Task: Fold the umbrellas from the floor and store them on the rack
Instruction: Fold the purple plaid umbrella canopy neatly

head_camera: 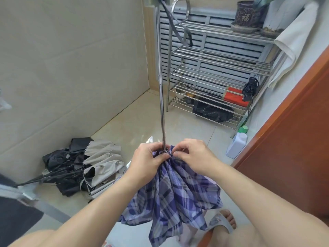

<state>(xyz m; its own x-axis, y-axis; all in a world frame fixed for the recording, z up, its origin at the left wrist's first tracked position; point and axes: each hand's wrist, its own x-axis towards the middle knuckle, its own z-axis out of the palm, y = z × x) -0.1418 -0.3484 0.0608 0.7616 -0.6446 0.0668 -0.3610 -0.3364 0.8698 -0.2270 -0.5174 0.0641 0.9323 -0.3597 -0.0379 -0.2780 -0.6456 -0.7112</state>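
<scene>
Just short of the metal rack (pixel 220 68), both forearms reach forward and meet at the plaid umbrella (pixel 174 191); its handle is cut off at the top edge. The left hand (pixel 149 161) curls around the gathered canopy under the shaft (pixel 162 97); the right hand (pixel 193 155) pinches fabric. Left of the rack, collapsed umbrellas (pixel 80 168) lie on the floor (pixel 135 118).

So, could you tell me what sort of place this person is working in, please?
Probably a home entryway or utility corner. A metal rack with tubular shelves stands against a tiled wall, a wooden door is at the right, and collapsed umbrellas lie on the tile floor.
</scene>
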